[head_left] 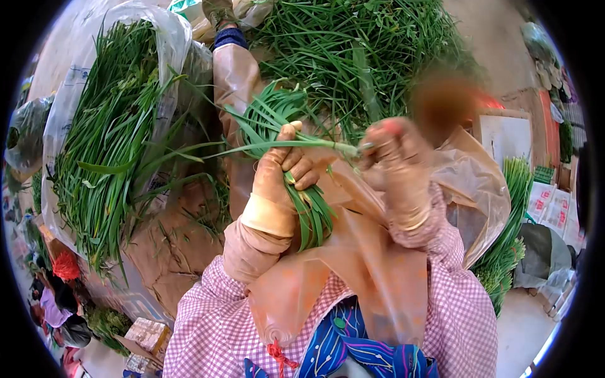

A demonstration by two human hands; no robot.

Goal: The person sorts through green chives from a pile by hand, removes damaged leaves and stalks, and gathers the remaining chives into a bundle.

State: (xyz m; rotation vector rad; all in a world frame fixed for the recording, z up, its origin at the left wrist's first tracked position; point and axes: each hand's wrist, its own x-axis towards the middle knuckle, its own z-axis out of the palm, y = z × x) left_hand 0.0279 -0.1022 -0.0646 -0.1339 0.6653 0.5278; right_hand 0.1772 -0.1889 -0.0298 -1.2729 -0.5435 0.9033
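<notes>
My left hand [280, 170], in a tan glove, is closed around a bunch of garlic chives [274, 113]. Their leaves fan out above the fist and hang below it. To its right, my right hand [396, 167] is partly smeared by motion, its fingers pinched at the pale end of a few chive stalks [328, 145]. The long leaves of these stalks run left across the top of my left fist. Behind both hands lies a big heap of loose chives [353, 50]. A brownish see-through plastic apron [372, 252] covers my lap.
At the left, an open clear plastic bag [60, 145] holds many chives [116, 138]. Bundled chives [504, 258] stand at the right beside a white board [506, 138]. Flattened cardboard [170, 252] lies on the floor. A cardboard box [146, 337] sits at the lower left.
</notes>
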